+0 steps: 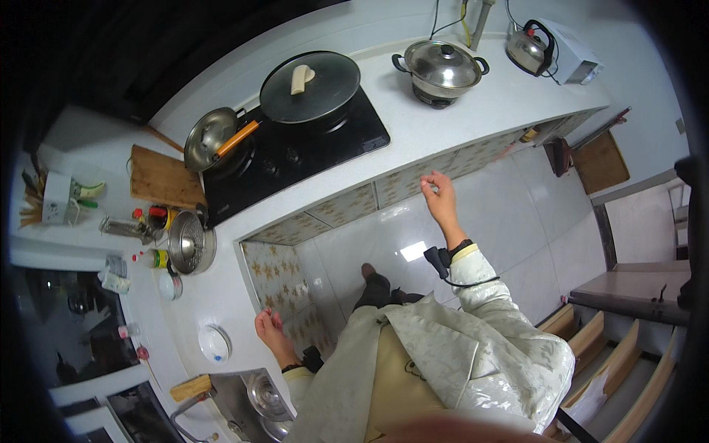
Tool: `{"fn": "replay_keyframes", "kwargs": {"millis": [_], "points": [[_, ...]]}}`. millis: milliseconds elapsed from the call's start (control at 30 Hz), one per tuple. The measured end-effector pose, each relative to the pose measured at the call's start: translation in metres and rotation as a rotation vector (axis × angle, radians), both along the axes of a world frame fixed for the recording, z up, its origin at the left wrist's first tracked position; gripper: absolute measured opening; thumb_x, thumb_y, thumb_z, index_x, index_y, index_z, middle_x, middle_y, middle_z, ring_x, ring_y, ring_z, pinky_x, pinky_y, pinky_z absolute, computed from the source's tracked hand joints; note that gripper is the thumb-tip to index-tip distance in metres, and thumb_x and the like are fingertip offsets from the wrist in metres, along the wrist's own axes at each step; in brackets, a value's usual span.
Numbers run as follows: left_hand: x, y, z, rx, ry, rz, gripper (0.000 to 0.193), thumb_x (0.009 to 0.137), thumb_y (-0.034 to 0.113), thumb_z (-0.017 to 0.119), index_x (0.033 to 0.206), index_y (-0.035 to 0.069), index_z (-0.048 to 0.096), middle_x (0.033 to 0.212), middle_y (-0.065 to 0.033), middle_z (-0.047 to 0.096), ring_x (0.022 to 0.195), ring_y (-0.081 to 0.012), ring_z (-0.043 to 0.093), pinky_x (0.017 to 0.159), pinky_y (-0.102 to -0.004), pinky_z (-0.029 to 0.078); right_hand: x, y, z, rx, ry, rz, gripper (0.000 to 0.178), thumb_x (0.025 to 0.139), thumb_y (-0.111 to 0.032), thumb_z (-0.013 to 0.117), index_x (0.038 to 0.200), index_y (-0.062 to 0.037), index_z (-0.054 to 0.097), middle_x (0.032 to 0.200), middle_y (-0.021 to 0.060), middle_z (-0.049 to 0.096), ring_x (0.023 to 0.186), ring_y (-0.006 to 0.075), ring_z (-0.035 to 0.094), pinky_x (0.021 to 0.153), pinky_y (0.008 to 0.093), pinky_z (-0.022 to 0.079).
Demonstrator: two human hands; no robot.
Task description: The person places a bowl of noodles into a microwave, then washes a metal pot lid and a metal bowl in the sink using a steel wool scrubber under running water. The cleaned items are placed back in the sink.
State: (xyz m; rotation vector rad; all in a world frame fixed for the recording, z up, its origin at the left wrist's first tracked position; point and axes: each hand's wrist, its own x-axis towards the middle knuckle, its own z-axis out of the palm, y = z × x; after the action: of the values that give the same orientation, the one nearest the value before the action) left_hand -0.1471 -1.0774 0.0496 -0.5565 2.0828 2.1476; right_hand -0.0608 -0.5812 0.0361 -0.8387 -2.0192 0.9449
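Note:
My left hand (272, 330) hangs in the air beside the counter edge, close to the sink (235, 397). Its fingers are loosely bent and hold nothing that shows. Out over the tiled floor, in front of the patterned cabinet doors (402, 183), is my right hand (441, 196). Its fingers curl softly with a gap at the thumb, and nothing is in them. Both hands are apart from the things on the counter. On the hob (295, 153) stand a large pan with a glass lid (331, 87) and a wok with an orange handle (201, 142).
A lidded two-handled pot (441, 68) and a kettle (529, 50) stand along the far counter. A cutting board (164, 176), a steamer tray (188, 242) and a white bowl (213, 344) are on the left. Drawers (602, 354) stand pulled out at the lower right.

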Motion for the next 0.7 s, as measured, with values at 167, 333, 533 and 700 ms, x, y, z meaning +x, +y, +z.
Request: {"fn": "replay_keyframes", "kwargs": {"millis": [167,333,533,700], "points": [[-0.082,0.065,-0.012,0.023,0.122,-0.255,0.012,0.096,0.015,0.049,0.100,0.009,0.058,0.102,-0.0023,0.061,0.082,-0.0100,0.057,0.067,-0.0202,0.042,-0.004,0.050,0.006,-0.012,0.046,-0.142,0.015,0.081,-0.015,0.069,0.089,-0.0027,0.066,0.099,0.0148,0.064,0.090,0.0289,0.061,0.071,0.0356,0.052],[-0.133,0.157,0.008,-0.044,0.129,-0.430,0.016,0.097,0.016,0.050,0.103,0.005,0.060,0.101,-0.0038,0.060,0.082,-0.0100,0.056,0.069,-0.0211,0.043,-0.006,0.112,0.006,-0.165,0.116,-0.243,0.018,0.082,-0.011,0.067,0.098,-0.0022,0.065,0.093,0.0105,0.064,0.080,0.0210,0.062,0.069,0.0315,0.051],[-0.145,0.205,0.016,-0.137,0.154,-0.594,0.017,0.097,0.017,0.052,0.105,0.004,0.059,0.097,-0.0029,0.058,0.085,-0.0106,0.056,0.076,-0.0238,0.046,-0.026,0.209,0.015,-0.640,0.272,-0.237,0.019,0.090,-0.014,0.059,0.105,-0.0017,0.063,0.090,0.0064,0.065,0.071,0.0115,0.061,0.065,0.0243,0.052],[-0.126,0.218,0.004,-0.116,0.122,-0.445,0.020,0.097,0.020,0.054,0.106,0.002,0.059,0.091,-0.0032,0.060,0.086,-0.0120,0.057,0.079,-0.0267,0.048,-0.073,0.295,0.014,-0.939,0.398,-0.229,0.021,0.092,-0.021,0.061,0.097,-0.0013,0.060,0.087,0.0070,0.065,0.069,0.0127,0.061,0.066,0.0272,0.057]]}}
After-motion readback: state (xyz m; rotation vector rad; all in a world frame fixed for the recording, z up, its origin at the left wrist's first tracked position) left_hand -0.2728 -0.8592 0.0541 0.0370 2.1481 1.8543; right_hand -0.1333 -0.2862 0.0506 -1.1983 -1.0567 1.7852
